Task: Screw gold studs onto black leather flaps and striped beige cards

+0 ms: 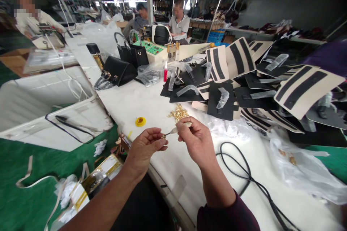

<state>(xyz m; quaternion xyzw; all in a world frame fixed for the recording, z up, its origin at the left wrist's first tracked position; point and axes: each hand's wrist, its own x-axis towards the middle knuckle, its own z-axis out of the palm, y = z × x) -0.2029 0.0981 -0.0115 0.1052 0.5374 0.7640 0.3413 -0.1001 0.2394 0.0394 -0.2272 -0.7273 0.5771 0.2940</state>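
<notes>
Between the thumb and fingers of my left hand (145, 151) is a small gold metal ring-like fitting (163, 136), partly hidden by the fingertips. My right hand (195, 139) grips a small screwdriver (175, 130) by its pale handle, and the thin shaft points left with its tip at the fitting. Just beyond my hands lies a pile of small gold metal fittings (179, 112) on the white table (130, 103). A yellow roll of tape (140, 121) rests to the left of the pile.
Black and beige panels with plastic-wrapped handles (222, 99) are heaped at the right. A black cable (248, 173) loops beside my right forearm. Black handbags (119, 70) and a red bottle (165, 72) stand farther back. A white bin (54, 126) is at the left; co-workers (180, 23) sit beyond.
</notes>
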